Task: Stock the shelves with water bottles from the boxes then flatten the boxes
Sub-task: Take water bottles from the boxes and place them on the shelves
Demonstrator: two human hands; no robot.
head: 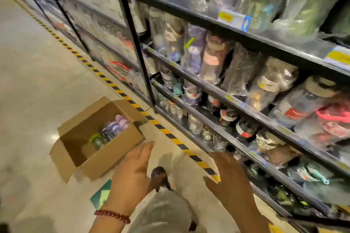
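At the bottom centre of the frame, closest to the viewer, two bare hands reach forward over a pale floor. The left hand (132, 172), with a red bead bracelet (112, 215) on its wrist, holds a wrapped bottle with a dark cap (159, 173), thumb against the cap; motion blur hides the exact grip. The right hand (230, 178) is spread, fingers relaxed, holding nothing. At lower left an open cardboard box (113, 149) sits on the floor with purple and green water bottles (111, 130) inside. A yellow-and-black striped tape line (121, 91) runs diagonally across the floor. Dark metal shelves (223, 98) fill the right side, crowded with plastic-wrapped bottles.
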